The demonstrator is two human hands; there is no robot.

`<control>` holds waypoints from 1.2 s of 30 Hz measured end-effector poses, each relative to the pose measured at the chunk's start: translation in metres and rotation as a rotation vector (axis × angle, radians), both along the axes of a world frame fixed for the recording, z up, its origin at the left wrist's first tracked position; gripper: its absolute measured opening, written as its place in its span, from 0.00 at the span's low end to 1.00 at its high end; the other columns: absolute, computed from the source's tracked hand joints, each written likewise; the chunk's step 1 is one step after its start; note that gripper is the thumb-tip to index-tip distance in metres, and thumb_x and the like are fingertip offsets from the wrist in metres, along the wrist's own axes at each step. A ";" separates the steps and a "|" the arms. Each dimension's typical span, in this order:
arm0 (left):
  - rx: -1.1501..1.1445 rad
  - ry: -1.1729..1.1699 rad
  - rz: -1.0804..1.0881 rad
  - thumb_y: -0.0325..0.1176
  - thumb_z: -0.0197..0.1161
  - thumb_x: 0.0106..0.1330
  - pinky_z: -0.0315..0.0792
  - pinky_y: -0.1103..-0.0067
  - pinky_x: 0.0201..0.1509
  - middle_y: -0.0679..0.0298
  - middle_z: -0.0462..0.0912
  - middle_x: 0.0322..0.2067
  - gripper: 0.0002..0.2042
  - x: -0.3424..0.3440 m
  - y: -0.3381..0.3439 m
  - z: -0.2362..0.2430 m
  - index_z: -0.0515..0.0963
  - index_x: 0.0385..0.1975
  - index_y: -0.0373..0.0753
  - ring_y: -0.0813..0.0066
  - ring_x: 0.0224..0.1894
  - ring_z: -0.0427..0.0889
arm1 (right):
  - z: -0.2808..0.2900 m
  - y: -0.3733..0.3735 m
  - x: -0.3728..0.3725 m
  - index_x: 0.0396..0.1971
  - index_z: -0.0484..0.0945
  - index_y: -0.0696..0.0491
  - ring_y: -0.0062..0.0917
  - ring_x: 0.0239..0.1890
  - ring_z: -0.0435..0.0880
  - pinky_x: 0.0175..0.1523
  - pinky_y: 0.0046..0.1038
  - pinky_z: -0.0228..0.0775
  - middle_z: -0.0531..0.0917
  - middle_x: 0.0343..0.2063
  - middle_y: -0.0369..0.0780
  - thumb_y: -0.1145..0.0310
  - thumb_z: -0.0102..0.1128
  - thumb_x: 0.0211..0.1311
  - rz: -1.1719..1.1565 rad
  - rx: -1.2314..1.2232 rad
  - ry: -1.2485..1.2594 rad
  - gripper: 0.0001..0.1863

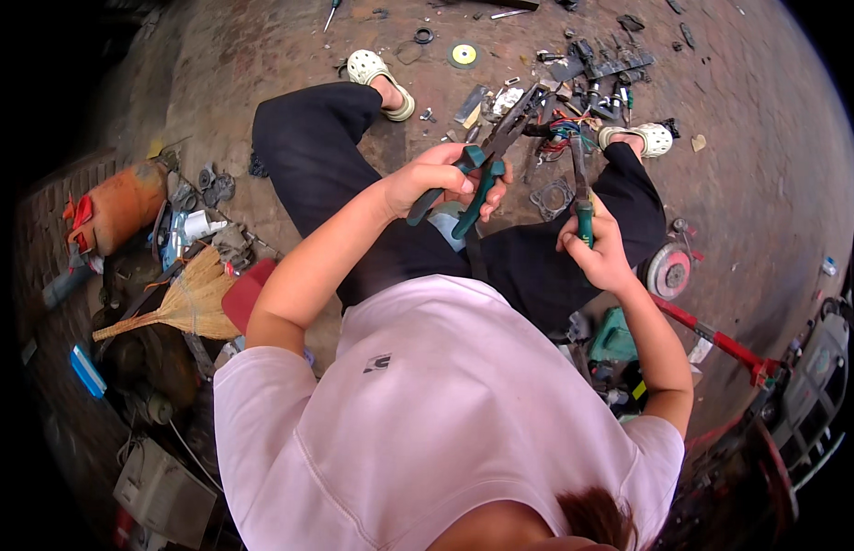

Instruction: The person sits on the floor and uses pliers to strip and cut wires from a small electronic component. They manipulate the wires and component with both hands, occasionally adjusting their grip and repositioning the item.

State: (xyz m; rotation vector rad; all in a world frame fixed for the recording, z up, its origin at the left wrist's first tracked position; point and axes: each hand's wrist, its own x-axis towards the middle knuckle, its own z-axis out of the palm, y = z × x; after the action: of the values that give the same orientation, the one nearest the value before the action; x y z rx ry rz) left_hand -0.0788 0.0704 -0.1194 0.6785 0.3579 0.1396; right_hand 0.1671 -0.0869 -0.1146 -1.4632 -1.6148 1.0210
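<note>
My left hand [432,184] is closed round a pair of pliers [510,127] with green and dark handles. The handles stand apart, and the dark metal jaws point away to the upper right. My right hand [600,241] grips a tool with a green handle and a long, flat metal shaft [578,165], pointing away from me. Its exact kind is not clear. Just beyond both tools lies a tangle of coloured wires [563,130] on the floor among small metal parts. A flat metal gasket-like plate [551,197] lies between my legs, below the wires.
Metal parts [620,66] and a yellow-centred disc [464,55] lie ahead. On the left are an orange cylinder [129,202], a straw broom [193,294] and clutter. To the right are a round grinding disc [669,272], a green case [613,335] and a red bar [712,335].
</note>
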 end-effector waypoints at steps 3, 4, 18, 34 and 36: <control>0.058 0.064 0.067 0.34 0.58 0.51 0.72 0.73 0.49 0.59 0.75 0.36 0.24 0.007 -0.006 -0.014 0.68 0.49 0.31 0.72 0.37 0.77 | 0.010 -0.012 -0.007 0.13 0.71 0.58 0.21 0.26 0.64 0.26 0.21 0.56 0.67 0.28 0.39 0.68 0.55 0.48 -0.229 -0.709 1.032 0.12; 0.082 0.097 0.102 0.33 0.58 0.52 0.72 0.73 0.49 0.59 0.75 0.37 0.24 0.012 -0.009 -0.017 0.68 0.50 0.31 0.72 0.38 0.77 | 0.010 -0.015 -0.009 0.12 0.70 0.59 0.20 0.26 0.62 0.26 0.20 0.55 0.66 0.30 0.39 0.67 0.55 0.48 -0.204 -0.713 1.178 0.12; 0.176 0.067 0.460 0.27 0.57 0.58 0.73 0.79 0.45 0.64 0.78 0.38 0.20 0.059 -0.035 -0.019 0.68 0.52 0.37 0.78 0.40 0.78 | -0.015 -0.041 -0.032 0.11 0.70 0.59 0.14 0.23 0.54 0.22 0.14 0.49 0.59 0.33 0.36 0.60 0.54 0.51 0.090 -0.589 1.965 0.18; 1.086 0.500 0.389 0.29 0.59 0.58 0.72 0.78 0.26 0.61 0.80 0.29 0.14 0.069 -0.033 -0.028 0.71 0.43 0.35 0.76 0.25 0.80 | -0.008 -0.044 -0.045 0.11 0.68 0.61 0.16 0.23 0.55 0.23 0.16 0.51 0.61 0.32 0.38 0.65 0.55 0.48 -0.091 -0.648 1.671 0.16; 1.021 0.579 0.414 0.30 0.59 0.58 0.73 0.77 0.29 0.60 0.80 0.30 0.14 0.073 -0.036 -0.031 0.71 0.43 0.35 0.73 0.26 0.80 | -0.007 -0.040 -0.047 0.11 0.68 0.61 0.17 0.23 0.55 0.24 0.17 0.50 0.61 0.31 0.38 0.65 0.55 0.48 -0.147 -0.641 1.630 0.16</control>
State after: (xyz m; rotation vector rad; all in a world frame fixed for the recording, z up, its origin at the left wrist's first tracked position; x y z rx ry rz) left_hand -0.0055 0.0342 -0.1505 1.6586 1.0119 0.5448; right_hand 0.1199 -0.1265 -0.1213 -0.5240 0.0110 1.9243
